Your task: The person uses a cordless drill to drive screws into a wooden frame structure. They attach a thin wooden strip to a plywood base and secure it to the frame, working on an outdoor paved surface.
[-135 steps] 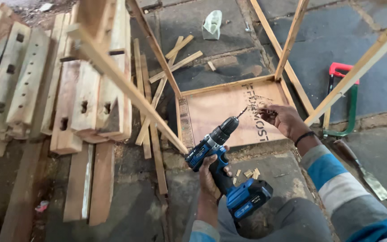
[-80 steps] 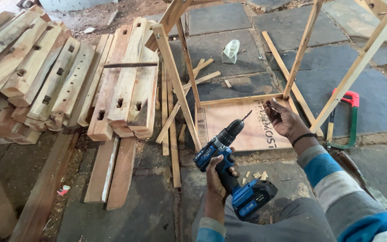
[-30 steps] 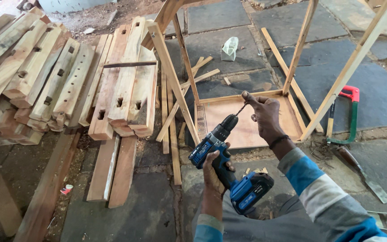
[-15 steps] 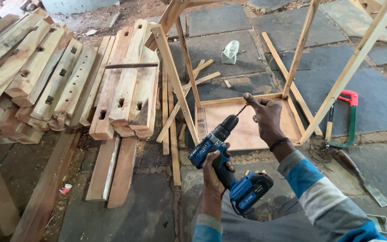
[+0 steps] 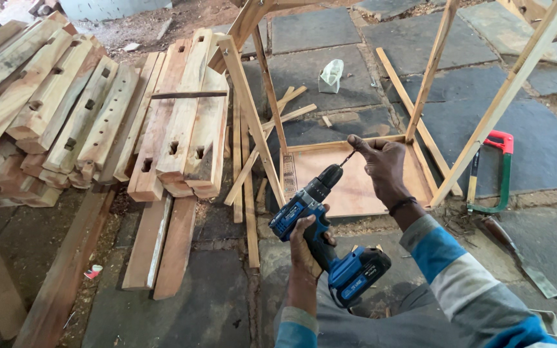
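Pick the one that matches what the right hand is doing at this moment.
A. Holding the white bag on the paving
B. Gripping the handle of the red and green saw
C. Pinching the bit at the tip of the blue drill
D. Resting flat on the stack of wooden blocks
C: the right hand has its fingertips at the bit on the front of the blue drill, which the left hand grips by the handle; the saw lies untouched on the ground.

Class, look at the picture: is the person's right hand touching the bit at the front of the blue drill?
Touching. The head view shows the right hand with its fingertips closed around the drill bit, while the left hand grips the blue drill by its handle.
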Demonstrator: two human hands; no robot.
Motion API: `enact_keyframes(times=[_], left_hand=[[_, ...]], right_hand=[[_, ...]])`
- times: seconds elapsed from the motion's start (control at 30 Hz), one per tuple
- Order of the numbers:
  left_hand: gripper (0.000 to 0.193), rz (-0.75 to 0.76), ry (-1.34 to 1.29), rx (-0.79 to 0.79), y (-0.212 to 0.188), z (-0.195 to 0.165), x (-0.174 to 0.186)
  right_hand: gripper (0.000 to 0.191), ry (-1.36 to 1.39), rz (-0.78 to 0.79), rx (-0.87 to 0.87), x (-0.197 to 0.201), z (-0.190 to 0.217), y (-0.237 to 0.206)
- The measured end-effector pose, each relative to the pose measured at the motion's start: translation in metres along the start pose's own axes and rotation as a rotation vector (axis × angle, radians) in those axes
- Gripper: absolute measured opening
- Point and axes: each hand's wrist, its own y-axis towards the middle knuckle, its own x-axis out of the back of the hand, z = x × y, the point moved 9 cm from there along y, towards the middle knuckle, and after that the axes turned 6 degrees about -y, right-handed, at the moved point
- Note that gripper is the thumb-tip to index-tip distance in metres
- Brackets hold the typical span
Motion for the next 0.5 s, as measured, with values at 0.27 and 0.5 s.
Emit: enact_keyframes(times=[0.27, 0.5], left_hand=[[0.054, -0.031, 0.026, 0.009, 0.000, 0.002, -0.002], [0.049, -0.073, 0.003, -0.003, 0.012, 0.006, 0.001]], right_hand=[[0.051, 0.024, -0.004, -0.022, 0.004, 0.004, -0.004], [0.041, 0.071, 0.006, -0.122, 0.013, -0.023, 0.016]])
